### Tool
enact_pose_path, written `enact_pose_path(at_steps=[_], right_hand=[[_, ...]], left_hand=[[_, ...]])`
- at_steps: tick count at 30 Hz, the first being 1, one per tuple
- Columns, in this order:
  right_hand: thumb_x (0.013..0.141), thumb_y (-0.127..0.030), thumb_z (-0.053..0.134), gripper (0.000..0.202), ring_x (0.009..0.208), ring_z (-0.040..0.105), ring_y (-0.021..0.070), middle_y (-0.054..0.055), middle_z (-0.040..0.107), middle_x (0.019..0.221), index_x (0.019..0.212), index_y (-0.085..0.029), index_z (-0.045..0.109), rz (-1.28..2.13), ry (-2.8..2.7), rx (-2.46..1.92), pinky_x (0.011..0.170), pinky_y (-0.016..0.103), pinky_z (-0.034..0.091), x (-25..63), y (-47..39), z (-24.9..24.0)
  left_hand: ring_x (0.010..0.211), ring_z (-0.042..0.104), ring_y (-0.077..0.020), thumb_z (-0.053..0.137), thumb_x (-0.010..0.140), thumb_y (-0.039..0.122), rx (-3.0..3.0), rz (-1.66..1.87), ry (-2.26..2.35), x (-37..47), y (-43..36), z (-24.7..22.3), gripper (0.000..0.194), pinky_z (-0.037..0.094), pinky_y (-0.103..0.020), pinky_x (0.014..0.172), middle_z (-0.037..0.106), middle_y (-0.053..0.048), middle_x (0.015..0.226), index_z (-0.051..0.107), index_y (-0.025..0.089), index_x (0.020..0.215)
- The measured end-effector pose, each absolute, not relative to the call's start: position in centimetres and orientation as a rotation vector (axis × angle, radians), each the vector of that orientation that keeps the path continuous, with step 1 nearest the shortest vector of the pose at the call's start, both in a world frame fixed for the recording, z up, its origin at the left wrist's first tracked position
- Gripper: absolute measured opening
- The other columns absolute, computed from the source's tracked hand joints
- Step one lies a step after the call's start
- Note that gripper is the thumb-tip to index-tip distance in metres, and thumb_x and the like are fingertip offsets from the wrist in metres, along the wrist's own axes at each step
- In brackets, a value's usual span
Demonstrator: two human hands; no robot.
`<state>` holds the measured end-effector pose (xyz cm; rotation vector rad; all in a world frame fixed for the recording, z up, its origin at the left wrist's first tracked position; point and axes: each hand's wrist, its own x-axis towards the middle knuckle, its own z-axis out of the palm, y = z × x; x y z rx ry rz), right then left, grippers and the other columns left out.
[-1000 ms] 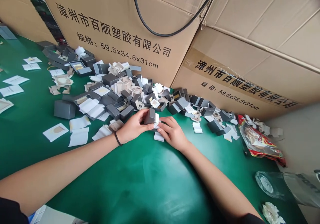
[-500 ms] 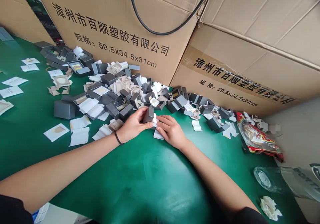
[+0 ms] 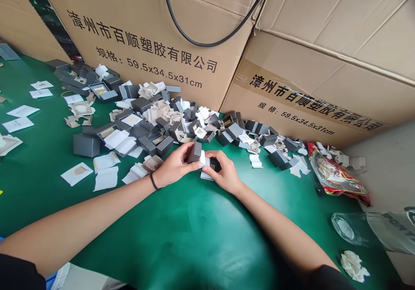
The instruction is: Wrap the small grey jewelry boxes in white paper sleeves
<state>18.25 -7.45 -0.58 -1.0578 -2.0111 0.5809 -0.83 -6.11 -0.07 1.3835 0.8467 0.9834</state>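
Note:
A small dark grey box (image 3: 195,152) is gripped in my left hand (image 3: 175,165), with the thumb along its near side and the fingers mostly hidden behind it. White card or paper (image 3: 202,157) shows at the box's right side. My right hand (image 3: 225,170) is closed on that white piece with thumb and forefinger; a dark part also shows inside the curl of its fingers. Just under the hands, a white slip (image 3: 206,176) lies on the table. Close behind them is a pile of grey boxes (image 3: 147,144), several with lids up, mixed with torn card inserts (image 3: 164,112).
Big cardboard cartons (image 3: 142,30) stand along the back of the green table (image 3: 181,238), a black cable (image 3: 207,44) hanging before them. To the right are a red food packet (image 3: 337,173), a clear plastic bottle (image 3: 366,229) and crumpled tissue (image 3: 354,266). Leaflets (image 3: 22,111) lie left.
My right hand's fingers have curled from stretched along the box into a pinch at its white piece. The left hand still grips the box, which has shifted slightly in view.

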Motion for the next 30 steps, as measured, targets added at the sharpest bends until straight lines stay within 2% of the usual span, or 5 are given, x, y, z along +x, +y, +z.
enact_pose_path(at_steps=[5,11,17,26,30], right_hand=[[0.081,-0.036,0.06,0.026,0.094,0.058,0.0192,0.006,0.062,0.101,0.102,-0.023,0.054,0.562,-2.004,-1.093,0.08,0.033,0.048,17.79,-7.8,-0.46],[0.079,-0.038,0.062,0.034,0.104,0.057,0.0196,0.006,0.06,0.112,0.108,-0.024,0.053,0.64,-1.946,-1.093,0.087,0.034,0.048,17.61,-7.65,-0.74],[0.082,-0.034,0.058,0.02,0.105,0.056,0.0191,0.007,0.063,0.107,0.099,-0.023,0.059,0.59,-1.989,-1.028,0.089,0.035,0.047,17.66,-7.56,-0.61],[0.081,-0.028,0.056,0.013,0.09,0.058,0.0174,0.008,0.059,0.098,0.087,-0.02,0.064,0.538,-2.1,-0.966,0.075,0.031,0.05,17.7,-7.11,0.08],[0.08,-0.032,0.058,0.017,0.091,0.059,0.0173,0.007,0.061,0.1,0.093,-0.02,0.06,0.627,-2.034,-1.029,0.075,0.029,0.05,17.44,-7.17,-0.13]], left_hand=[[0.11,0.052,-0.0263,0.07,0.068,0.031,1.366,0.992,0.876,-0.71,-6.39,0.19,0.056,0.044,-0.04,0.092,0.054,-0.012,0.117,0.047,0.014,0.117],[0.113,0.049,-0.0269,0.07,0.068,0.03,1.396,0.97,0.871,-0.77,-6.32,0.1,0.054,0.045,-0.039,0.09,0.053,-0.013,0.119,0.049,0.015,0.115],[0.113,0.05,-0.0268,0.069,0.07,0.032,1.398,0.955,0.873,-0.71,-6.26,-0.07,0.058,0.046,-0.04,0.091,0.053,-0.013,0.122,0.046,0.015,0.121],[0.122,0.045,-0.0263,0.063,0.075,0.037,1.492,0.888,0.887,-0.75,-6.17,-0.26,0.067,0.044,-0.037,0.097,0.042,-0.009,0.138,0.037,0.021,0.135],[0.125,0.042,-0.0269,0.063,0.075,0.039,1.491,0.922,0.931,-0.74,-6.07,-0.3,0.07,0.041,-0.037,0.1,0.041,-0.008,0.14,0.036,0.02,0.136]])
